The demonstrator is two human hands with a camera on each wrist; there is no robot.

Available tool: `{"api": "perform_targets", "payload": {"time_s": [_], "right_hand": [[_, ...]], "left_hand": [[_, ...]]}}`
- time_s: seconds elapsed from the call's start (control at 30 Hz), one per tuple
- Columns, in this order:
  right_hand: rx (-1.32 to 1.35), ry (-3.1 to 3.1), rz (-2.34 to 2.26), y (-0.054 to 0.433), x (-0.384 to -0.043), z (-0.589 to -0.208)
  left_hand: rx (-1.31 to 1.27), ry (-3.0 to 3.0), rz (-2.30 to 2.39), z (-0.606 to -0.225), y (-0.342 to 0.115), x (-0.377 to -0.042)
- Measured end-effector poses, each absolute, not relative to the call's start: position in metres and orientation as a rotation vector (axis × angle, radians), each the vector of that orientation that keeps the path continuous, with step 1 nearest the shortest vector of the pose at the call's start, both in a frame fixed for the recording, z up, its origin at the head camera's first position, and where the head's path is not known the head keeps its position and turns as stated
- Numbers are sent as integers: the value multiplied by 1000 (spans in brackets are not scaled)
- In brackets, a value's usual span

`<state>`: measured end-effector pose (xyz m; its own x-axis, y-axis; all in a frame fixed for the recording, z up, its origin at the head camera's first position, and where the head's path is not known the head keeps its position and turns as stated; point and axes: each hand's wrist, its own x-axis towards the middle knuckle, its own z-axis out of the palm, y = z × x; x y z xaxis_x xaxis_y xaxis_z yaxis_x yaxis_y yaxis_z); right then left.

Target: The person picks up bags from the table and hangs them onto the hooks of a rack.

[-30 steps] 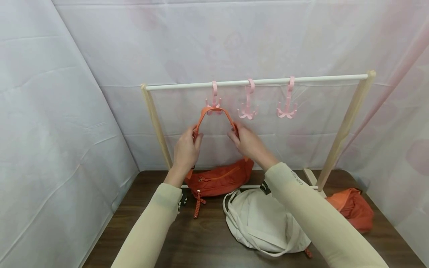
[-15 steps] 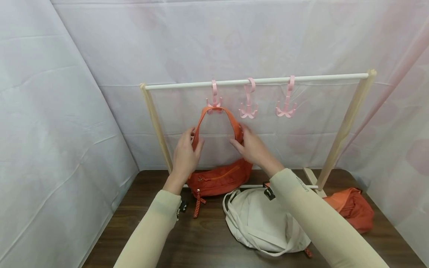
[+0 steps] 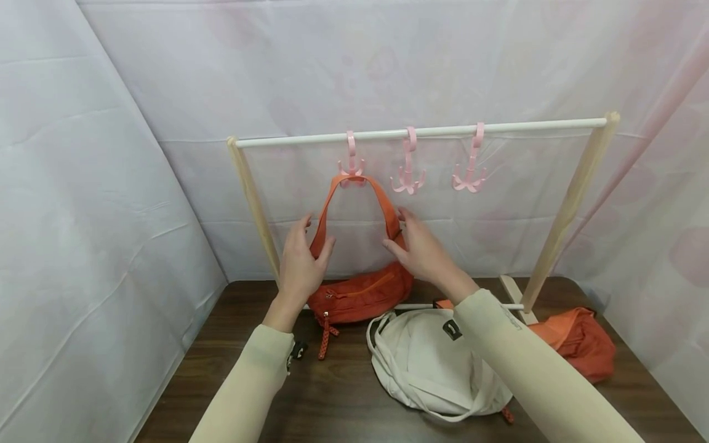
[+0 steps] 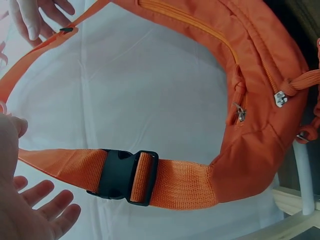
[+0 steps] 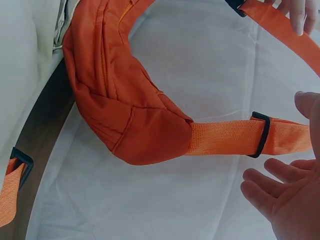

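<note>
An orange waist bag [image 3: 360, 295] hangs by its strap [image 3: 382, 203] from the leftmost pink hook [image 3: 351, 166], its body low by the tabletop. Beside the strap's left side is my left hand [image 3: 299, 264], fingers spread and thumb apart. My right hand [image 3: 423, 246] stands likewise at the right side, palm facing the strap. In the left wrist view a black buckle [image 4: 122, 175] joins the webbing just past my loose fingers. The right wrist view shows a black slider [image 5: 260, 134] on the strap near my right fingertips.
Two more pink hooks [image 3: 408, 175] hang along the white rod [image 3: 532, 127] of a wooden-legged rack [image 3: 570, 215]. A cream bag [image 3: 437, 363] lies on the brown table [image 3: 310, 406], under my right forearm. Another orange bag [image 3: 589, 344] sits at the right.
Both hands have let go of the strap, their fingers opening as they moved lower and slightly outward. The waist bag's strap stays looped at the left hook.
</note>
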<state>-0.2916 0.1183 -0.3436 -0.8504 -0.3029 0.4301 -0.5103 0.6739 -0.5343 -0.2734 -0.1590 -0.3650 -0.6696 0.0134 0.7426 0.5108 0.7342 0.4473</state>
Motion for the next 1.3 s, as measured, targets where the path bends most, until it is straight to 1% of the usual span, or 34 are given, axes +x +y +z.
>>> {"api": "perform_targets", "payload": {"time_s": [0.43, 0.83, 1.3], "right_hand": [[692, -2592, 903, 130, -270, -345], [741, -2584, 900, 143, -241, -340], [775, -2557, 740, 157, -210, -350]], "left_hand": [[-435, -2111, -829, -373, -165, -256], [-507, -2056, -789, -377, -169, -239], [-577, -2069, -676, -389, -165, -220]]}}
